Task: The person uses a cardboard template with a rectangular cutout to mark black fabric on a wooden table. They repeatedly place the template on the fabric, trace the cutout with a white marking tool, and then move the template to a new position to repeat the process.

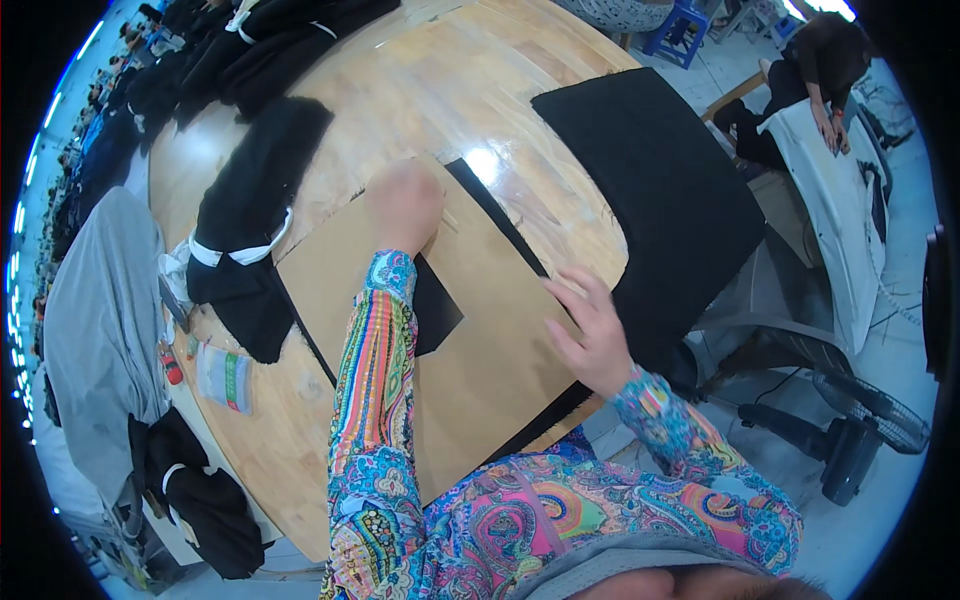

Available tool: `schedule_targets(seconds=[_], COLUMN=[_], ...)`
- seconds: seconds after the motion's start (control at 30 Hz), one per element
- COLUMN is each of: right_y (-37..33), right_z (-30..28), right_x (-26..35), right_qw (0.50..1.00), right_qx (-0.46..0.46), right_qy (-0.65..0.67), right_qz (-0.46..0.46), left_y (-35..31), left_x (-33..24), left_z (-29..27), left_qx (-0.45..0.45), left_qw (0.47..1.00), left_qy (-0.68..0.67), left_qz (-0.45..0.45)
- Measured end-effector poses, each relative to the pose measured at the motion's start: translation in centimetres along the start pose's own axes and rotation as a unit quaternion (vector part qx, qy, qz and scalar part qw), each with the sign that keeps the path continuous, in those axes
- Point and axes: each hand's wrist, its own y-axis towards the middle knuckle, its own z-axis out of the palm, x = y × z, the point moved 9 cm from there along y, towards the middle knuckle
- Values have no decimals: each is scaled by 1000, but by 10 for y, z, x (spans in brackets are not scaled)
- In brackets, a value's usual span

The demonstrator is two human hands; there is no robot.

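A large tan card pattern [500, 370] lies over a piece of black cloth [497, 212] on the wooden table in front of me. The cloth shows along the card's edges and through a cut-out in its middle. My left hand [405, 205] is over the card's far left part, bunched and smeared by motion. Whether it holds anything is hidden. At the card's right edge is my right hand [592, 335], its fingers and thumb apart, with the thumb side over the card. Nothing shows in its grasp.
A black cloth panel [650, 190] overhangs the table's [430, 70] right edge. Tied black bundles [260, 180] lie left and at the back. A plastic packet [224, 377] is near the left edge. A fan [850, 430] stands at right, with a seated person [825, 70] beyond.
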Motion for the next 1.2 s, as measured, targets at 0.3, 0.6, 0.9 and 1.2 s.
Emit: schedule_targets(seconds=[0.3, 0.6, 0.9, 1.2], right_y=[62, 59, 59, 60], right_z=[141, 149, 151, 145], right_x=[-47, -50, -45, -43], right_qw=[948, 934, 932, 931], right_qx=[129, 153, 143, 157], right_qy=[-288, -319, -326, -327], right_qz=[-33, -40, -65, -38], left_y=[3, -20, -124, -143], left_x=[-5, 26, 117, 161], left_z=[0, -45, -83, -106], left_qx=[-15, -109, -61, -173], left_qw=[1000, 985, 968, 925], left_qy=[-18, -131, 92, -60], left_qz=[4, -31, -226, -333])
